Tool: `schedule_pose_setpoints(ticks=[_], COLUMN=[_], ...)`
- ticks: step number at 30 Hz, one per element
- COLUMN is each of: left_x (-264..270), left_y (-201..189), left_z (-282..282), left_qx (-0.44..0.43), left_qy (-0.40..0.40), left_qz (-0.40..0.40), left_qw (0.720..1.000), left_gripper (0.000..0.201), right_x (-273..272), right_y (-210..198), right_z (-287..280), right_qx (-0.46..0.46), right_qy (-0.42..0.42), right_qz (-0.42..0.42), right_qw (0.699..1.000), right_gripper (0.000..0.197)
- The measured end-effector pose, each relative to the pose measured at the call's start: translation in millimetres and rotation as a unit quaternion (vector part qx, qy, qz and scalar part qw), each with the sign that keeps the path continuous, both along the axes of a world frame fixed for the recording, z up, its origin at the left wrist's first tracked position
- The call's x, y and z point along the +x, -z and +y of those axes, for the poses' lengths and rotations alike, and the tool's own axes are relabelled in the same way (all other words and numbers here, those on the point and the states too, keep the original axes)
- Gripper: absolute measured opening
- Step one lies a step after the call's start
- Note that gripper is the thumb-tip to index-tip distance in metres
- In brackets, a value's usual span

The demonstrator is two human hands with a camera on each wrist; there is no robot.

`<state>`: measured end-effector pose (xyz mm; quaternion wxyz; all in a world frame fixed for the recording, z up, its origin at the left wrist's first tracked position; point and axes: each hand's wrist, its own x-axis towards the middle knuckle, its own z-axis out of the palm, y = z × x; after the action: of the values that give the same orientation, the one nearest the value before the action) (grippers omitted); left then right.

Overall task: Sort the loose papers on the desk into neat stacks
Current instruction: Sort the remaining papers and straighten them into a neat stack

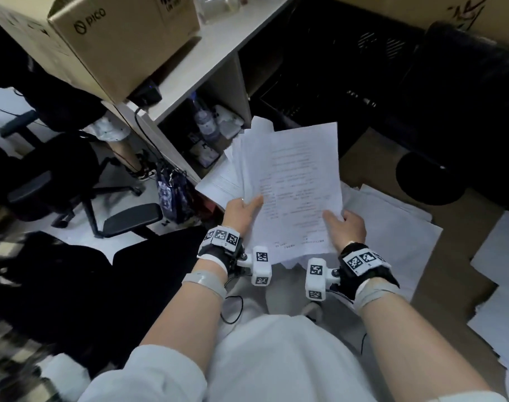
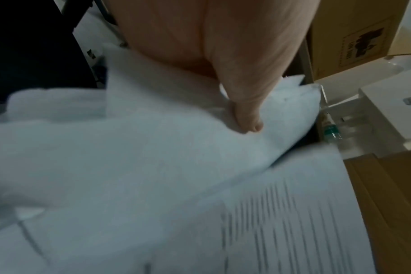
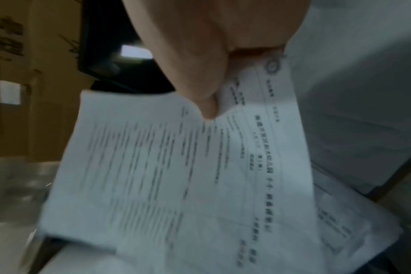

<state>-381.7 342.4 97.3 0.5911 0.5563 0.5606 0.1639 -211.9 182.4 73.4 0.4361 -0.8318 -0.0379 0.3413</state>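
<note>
The papers (image 1: 293, 184) are up in front of me, a fanned bundle held in both hands above my lap, not lying on anything. My left hand (image 1: 241, 211) pinches the lower left edge with the thumb on top, and my right hand (image 1: 346, 227) pinches the lower right corner the same way; in the right wrist view my thumb presses down on the printed top sheet (image 3: 176, 185). The fingers beneath the bundle are hidden, so I cannot tell how far they curl. The long axis of the bundle runs away from me, and the sheets splay out to the left behind the top one, so the left hand is nearer the loose edges and I judge it is the one to square them up. To my right more papers lie spread (image 1: 392, 227) over a brown cardboard surface (image 1: 456, 256), touching and overlapping each other, just beside my right wrist. Ahead on the left stands a desk (image 1: 227, 33) carrying a cardboard box (image 1: 117, 39), with a bottle (image 1: 204, 117) in the shelf under it. An office chair (image 1: 73, 181) stands on the floor further left.
</note>
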Motion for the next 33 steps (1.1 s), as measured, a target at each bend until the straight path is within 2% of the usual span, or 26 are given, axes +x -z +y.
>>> schedule_pose_setpoints(ticks=[2, 4, 7, 10, 14, 17, 22, 24, 29, 33], left_x=[0, 1, 7, 20, 30, 31, 27, 27, 22, 12], left_y=[11, 21, 36, 45, 60, 65, 54, 47, 20, 0], left_z=[20, 42, 74, 98, 128, 146, 162, 162, 152, 135], left_qx=[0.033, 0.05, 0.039, 0.016, -0.017, -0.013, 0.018, 0.031, 0.071, 0.127], left_qy=[-0.031, -0.052, -0.05, -0.034, -0.042, -0.032, -0.012, -0.02, -0.035, 0.004], left_qz=[0.009, 0.028, 0.034, 0.045, 0.001, 0.013, 0.057, 0.051, 0.002, 0.026], left_qw=[0.999, 0.997, 0.997, 0.998, 0.999, 0.999, 0.998, 0.998, 0.997, 0.992], left_gripper=[0.025, 0.025, 0.034, 0.029, 0.029, 0.029, 0.041, 0.048, 0.049, 0.051], right_x=[6, 13, 10, -9, -31, -43, -53, -56, -55, -60], right_y=[6, 20, 45, 62, 88, 90, 80, 78, 76, 65], right_z=[2, 2, 15, 37, 55, 67, 86, 88, 77, 73], right_qx=[-0.052, -0.117, -0.174, -0.199, -0.237, -0.26, -0.258, -0.256, -0.237, -0.189], right_qy=[0.068, 0.103, 0.099, 0.103, 0.123, 0.134, 0.134, 0.129, 0.111, 0.121], right_qz=[-0.011, -0.01, 0.034, 0.086, 0.121, 0.125, 0.127, 0.129, 0.115, 0.121], right_qw=[0.996, 0.988, 0.979, 0.971, 0.956, 0.948, 0.948, 0.949, 0.958, 0.967], right_gripper=[0.024, 0.041, 0.054, 0.065, 0.061, 0.054, 0.058, 0.061, 0.057, 0.062])
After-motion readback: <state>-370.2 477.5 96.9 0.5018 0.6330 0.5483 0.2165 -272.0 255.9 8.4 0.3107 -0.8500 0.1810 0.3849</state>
